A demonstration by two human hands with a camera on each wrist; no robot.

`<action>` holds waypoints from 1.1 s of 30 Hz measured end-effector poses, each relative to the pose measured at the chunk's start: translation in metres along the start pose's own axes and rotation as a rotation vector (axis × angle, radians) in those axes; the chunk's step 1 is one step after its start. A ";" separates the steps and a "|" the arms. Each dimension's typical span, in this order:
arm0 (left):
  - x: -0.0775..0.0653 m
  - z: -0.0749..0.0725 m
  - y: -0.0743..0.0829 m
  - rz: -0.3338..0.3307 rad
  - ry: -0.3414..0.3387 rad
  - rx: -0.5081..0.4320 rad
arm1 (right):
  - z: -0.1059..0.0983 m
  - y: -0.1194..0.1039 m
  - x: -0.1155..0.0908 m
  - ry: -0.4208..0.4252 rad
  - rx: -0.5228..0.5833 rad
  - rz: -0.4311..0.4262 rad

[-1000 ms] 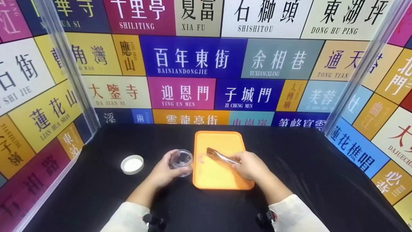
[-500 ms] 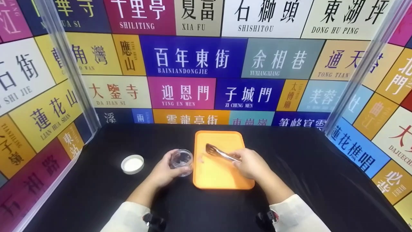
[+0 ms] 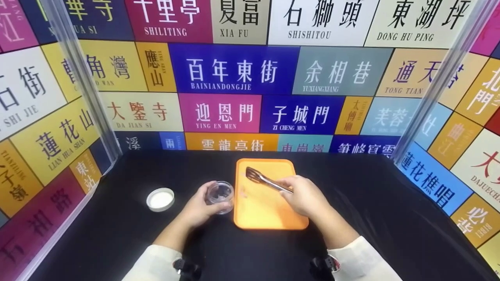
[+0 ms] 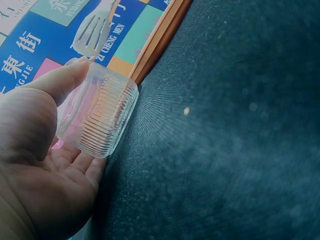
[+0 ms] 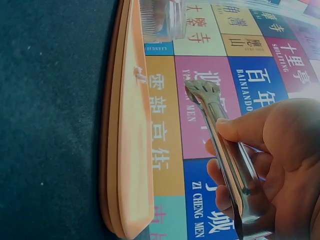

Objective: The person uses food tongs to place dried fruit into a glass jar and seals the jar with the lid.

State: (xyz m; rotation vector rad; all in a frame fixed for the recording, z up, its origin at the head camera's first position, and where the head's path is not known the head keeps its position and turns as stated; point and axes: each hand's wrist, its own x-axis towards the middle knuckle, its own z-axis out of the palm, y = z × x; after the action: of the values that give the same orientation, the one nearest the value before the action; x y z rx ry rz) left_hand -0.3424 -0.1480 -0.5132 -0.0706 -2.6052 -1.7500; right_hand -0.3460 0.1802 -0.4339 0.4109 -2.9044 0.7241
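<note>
My left hand (image 3: 200, 207) grips a small clear jar (image 3: 221, 192) just left of the orange tray (image 3: 269, 216). In the left wrist view the jar's ribbed side (image 4: 107, 115) shows between thumb and fingers. My right hand (image 3: 306, 197) holds metal tongs (image 5: 227, 155), thumb on one arm and fingers round the other. Their slotted tips (image 3: 254, 174) point left over the tray's upper part, raised above its surface in the right wrist view. Small pale pieces (image 5: 140, 75) lie on the tray's left side, near the jar.
A white round lid (image 3: 160, 199) lies on the black cloth (image 3: 250, 253) left of the jar. One pale speck (image 4: 186, 111) sits on the cloth in the left wrist view. Printed wall panels (image 3: 234, 70) stand behind and at both sides.
The tongs' tips have shifted a little left and toward the back of the tray, with the right hand turning slightly. My left hand and the jar stay in place.
</note>
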 end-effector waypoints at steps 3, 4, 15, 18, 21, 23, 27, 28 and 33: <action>0.000 0.000 0.000 0.000 -0.003 0.000 | 0.000 -0.004 -0.002 0.004 -0.001 -0.014; 0.000 0.000 0.000 -0.001 -0.004 0.000 | 0.000 -0.005 -0.002 0.005 0.000 -0.020; 0.000 -0.001 -0.002 0.040 -0.005 -0.008 | -0.002 -0.024 -0.012 0.017 0.045 -0.078; 0.001 -0.001 -0.002 0.041 -0.002 -0.011 | -0.001 -0.028 -0.015 0.024 0.052 -0.099; 0.000 -0.001 -0.002 0.043 -0.001 -0.002 | 0.000 -0.032 -0.017 0.012 0.057 -0.109; 0.000 -0.001 -0.001 0.040 -0.003 -0.001 | 0.002 -0.035 -0.019 0.004 0.062 -0.123; 0.000 -0.001 -0.001 0.035 -0.006 0.004 | 0.005 -0.041 -0.022 -0.001 0.066 -0.149; 0.000 -0.001 0.000 0.034 -0.006 0.005 | 0.006 -0.041 -0.022 -0.001 0.068 -0.153; 0.000 -0.001 0.000 0.037 -0.006 0.007 | 0.008 -0.043 -0.023 0.001 0.073 -0.157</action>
State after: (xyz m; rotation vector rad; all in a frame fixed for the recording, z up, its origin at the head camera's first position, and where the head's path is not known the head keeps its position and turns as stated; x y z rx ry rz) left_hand -0.3428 -0.1494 -0.5131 -0.1232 -2.5965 -1.7316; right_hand -0.3121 0.1453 -0.4259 0.6382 -2.8113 0.8060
